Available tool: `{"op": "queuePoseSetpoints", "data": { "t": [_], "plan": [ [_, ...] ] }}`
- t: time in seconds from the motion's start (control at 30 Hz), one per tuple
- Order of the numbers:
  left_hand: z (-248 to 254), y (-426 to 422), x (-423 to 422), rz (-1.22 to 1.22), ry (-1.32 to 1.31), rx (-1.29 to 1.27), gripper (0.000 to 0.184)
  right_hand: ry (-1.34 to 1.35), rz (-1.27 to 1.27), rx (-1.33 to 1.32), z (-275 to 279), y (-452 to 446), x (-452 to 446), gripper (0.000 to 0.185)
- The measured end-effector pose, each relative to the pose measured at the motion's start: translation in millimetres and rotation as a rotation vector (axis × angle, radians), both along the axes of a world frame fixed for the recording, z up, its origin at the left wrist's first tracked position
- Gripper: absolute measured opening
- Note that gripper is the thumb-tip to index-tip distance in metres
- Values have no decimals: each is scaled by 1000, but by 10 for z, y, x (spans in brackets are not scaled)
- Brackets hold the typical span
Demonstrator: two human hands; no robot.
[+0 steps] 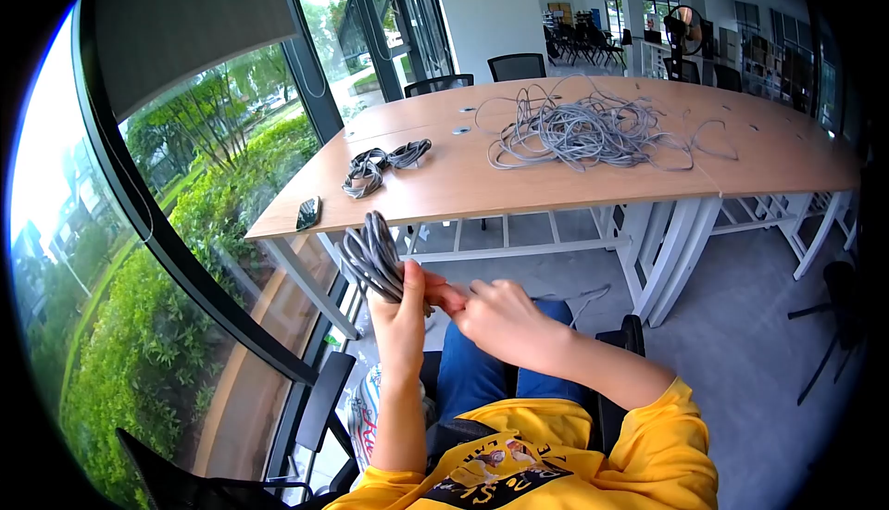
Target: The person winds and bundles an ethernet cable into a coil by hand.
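Note:
A looped bundle of grey cable [369,255] stands up out of my left hand [403,311], whose fingers are wrapped round its lower part. My right hand [500,318] is closed right beside it, at the fingertips of the left; what it pinches is too small to make out. Both hands are above my lap, in front of the table edge. On the wooden table [435,186] lie a tied dark grey cable bundle [367,172] and, further right, a large loose tangle of grey cable [583,130].
A black phone [308,214] lies at the table's left corner. Black chairs [517,67] stand behind the table, and a fan [683,30] is further back. Windows line the left side. White table legs [662,260] and a thin cable [590,297] on the floor are ahead.

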State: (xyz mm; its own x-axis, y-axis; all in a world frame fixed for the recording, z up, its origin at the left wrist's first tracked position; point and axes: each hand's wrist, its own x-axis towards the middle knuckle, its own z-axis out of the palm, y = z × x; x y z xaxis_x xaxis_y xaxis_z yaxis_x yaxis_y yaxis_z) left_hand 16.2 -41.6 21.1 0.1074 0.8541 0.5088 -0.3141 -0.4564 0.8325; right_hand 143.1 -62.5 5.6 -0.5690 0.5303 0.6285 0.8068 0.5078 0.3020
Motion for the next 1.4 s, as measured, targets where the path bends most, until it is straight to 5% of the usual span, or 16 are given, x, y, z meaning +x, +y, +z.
{"op": "queuePoseSetpoints", "data": {
  "t": [0.2,0.37,0.47,0.63,0.87,1.03,1.1,1.4],
  "plan": [
    [-35,0,154,292,101,83,29,49,38,-69,-29,1,46,8],
    [-89,82,126,534,569,256,28,184,68,-65,-2,-24,37,14],
    [-173,181,77,515,588,208,31,209,-14,-219,218,-188,102,22],
    [-3,167,-79,368,364,-110,37,331,90,-361,360,-220,293,21],
    [-26,152,-139,-351,124,-347,35,457,293,-251,664,-137,312,14],
    [-169,188,-144,-600,-15,-425,34,446,367,-188,699,-4,232,13],
    [-263,225,-141,-969,-315,-516,36,437,374,-293,698,9,223,13],
    [-205,154,-105,-1031,-190,-399,42,453,401,-476,717,-77,267,22]
  ]
}}
